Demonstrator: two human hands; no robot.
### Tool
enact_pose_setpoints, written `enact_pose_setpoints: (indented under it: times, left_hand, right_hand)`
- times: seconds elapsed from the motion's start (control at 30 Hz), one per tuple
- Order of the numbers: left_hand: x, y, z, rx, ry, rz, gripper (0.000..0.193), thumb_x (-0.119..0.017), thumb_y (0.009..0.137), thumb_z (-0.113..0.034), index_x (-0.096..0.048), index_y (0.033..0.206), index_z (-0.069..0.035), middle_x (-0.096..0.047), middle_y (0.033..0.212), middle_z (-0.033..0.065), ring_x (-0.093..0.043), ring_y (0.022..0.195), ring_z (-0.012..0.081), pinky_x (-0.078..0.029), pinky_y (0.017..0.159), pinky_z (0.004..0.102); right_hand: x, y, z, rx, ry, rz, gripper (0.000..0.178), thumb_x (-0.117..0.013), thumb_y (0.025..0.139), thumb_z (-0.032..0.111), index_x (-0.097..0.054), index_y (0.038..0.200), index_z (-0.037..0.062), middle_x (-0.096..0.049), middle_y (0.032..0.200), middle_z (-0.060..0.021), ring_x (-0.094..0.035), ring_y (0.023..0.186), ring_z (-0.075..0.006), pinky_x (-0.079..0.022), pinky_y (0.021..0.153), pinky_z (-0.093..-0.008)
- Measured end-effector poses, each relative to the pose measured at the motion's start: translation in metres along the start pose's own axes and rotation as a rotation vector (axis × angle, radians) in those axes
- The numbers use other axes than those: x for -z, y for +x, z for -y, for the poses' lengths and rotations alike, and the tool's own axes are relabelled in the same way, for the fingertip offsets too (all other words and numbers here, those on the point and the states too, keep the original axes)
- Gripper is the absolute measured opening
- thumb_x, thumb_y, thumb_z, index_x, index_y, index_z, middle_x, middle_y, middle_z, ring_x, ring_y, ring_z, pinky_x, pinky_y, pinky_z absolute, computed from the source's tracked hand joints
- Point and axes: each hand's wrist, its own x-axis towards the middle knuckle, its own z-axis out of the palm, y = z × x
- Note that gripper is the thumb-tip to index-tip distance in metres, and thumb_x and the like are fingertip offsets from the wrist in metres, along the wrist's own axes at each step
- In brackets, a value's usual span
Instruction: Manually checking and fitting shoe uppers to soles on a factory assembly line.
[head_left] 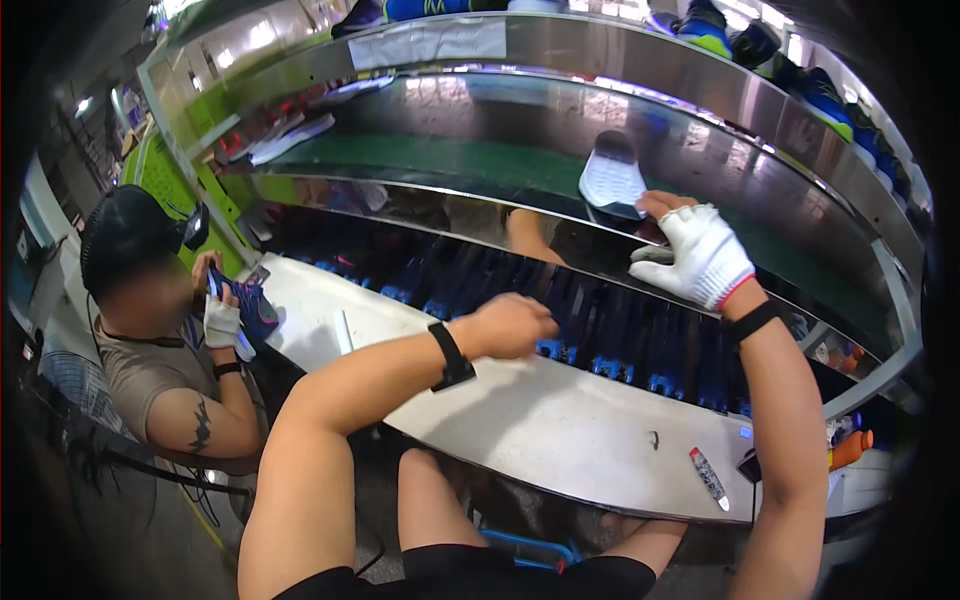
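A white shoe sole (pixel 612 180) with a dark end lies on the green conveyor belt (pixel 480 172) behind the metal ledge. My right hand (pixel 695 252), in a white glove with bare fingertips, reaches over the ledge. Its fingertips are at the sole's near end; whether they touch it I cannot tell. The thumb is spread well apart from the fingers. Above the white worktable (pixel 500 420), near the row of dark slats, hovers my bare left hand (pixel 508 326). Its fingers are curled in and slightly blurred, and the palm side is hidden.
On the table lie a red-and-white marker pen (pixel 709 478) and a small dark piece (pixel 653 439). At the left, a co-worker (pixel 160 340) holds a blue shoe (pixel 245 305). Pale soles (pixel 290 138) lie farther along the belt. Blue shoes (pixel 825 100) line the upper shelf. An orange bottle (pixel 850 449) stands at the right.
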Motion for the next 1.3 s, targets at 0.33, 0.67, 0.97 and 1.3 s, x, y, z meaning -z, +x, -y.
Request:
enact_pose_setpoints:
  times: [0.33, 0.67, 0.97, 1.3]
  left_hand:
    - [-0.056, -0.171, 0.286, 1.085, 0.438, 0.259, 0.037, -0.072, 0.092, -0.024, -0.081, 0.126, -0.010, -0.081, 0.122, 0.0223, -0.079, 0.114, 0.0416, -0.063, 0.097, 0.0541]
    - [-0.048, -0.166, 0.276, 1.143, 0.454, 0.215, 0.053, -0.085, 0.085, -0.032, -0.076, 0.133, -0.012, -0.079, 0.128, 0.0212, -0.074, 0.122, 0.0426, -0.062, 0.103, 0.0537]
    - [-0.009, -0.091, 0.153, 0.341, 0.489, -0.042, 0.061, -0.094, 0.078, -0.038, -0.076, 0.129, -0.012, -0.077, 0.124, 0.0201, -0.074, 0.113, 0.0437, -0.060, 0.099, 0.0516]
    - [-0.001, 0.009, -0.177, -0.354, 0.123, 0.152, 0.037, -0.069, 0.093, -0.022, -0.069, 0.129, -0.014, -0.062, 0.117, 0.0087, -0.063, 0.115, 0.0306, -0.053, 0.102, 0.0457]
  right_hand:
    - [-0.018, -0.006, -0.009, 0.064, -0.071, -0.125, 0.069, -0.091, 0.083, 0.045, -0.069, 0.137, 0.0077, -0.071, 0.142, -0.0161, -0.070, 0.125, -0.0387, -0.056, 0.106, -0.0486]
    - [-0.028, -0.022, -0.025, 0.027, 0.059, -0.140, 0.066, -0.070, 0.098, 0.052, -0.069, 0.132, -0.0045, -0.074, 0.120, -0.0294, -0.073, 0.110, -0.0434, -0.058, 0.100, -0.0524]
    - [-0.008, -0.006, -0.021, 0.039, 0.330, -0.085, 0.052, -0.075, 0.089, 0.036, -0.073, 0.137, 0.0160, -0.079, 0.121, -0.0218, -0.075, 0.113, -0.0429, -0.058, 0.103, -0.0508]
    - [-0.023, -0.029, -0.008, -0.193, 0.137, -0.289, 0.057, -0.083, 0.086, 0.057, -0.076, 0.112, 0.0073, -0.078, 0.115, -0.0193, -0.076, 0.113, -0.0402, -0.061, 0.100, -0.0477]
